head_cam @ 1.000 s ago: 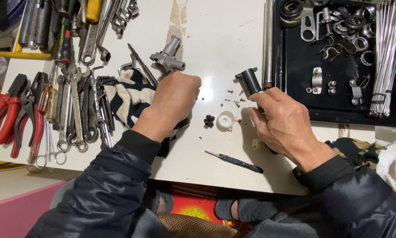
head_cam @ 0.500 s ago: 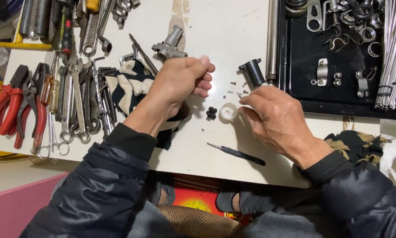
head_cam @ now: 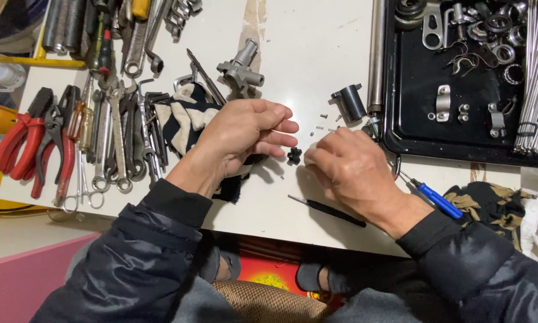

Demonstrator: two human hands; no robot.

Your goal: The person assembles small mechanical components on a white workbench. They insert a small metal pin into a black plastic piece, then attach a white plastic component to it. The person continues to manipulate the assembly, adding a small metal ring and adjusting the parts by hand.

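Left hand (head_cam: 245, 134) fingers loosely curled, holding nothing visible, near a black gear (head_cam: 294, 155); right hand (head_cam: 352, 170) fingers together, pressing the table (head_cam: 305, 66). Black tray (head_cam: 415, 140) holds metal parts (head_cam: 460, 36).

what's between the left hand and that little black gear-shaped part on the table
Nothing visible. The small black part lies on bare white table, just off the left hand fingertips, with the right hand close on its other side.
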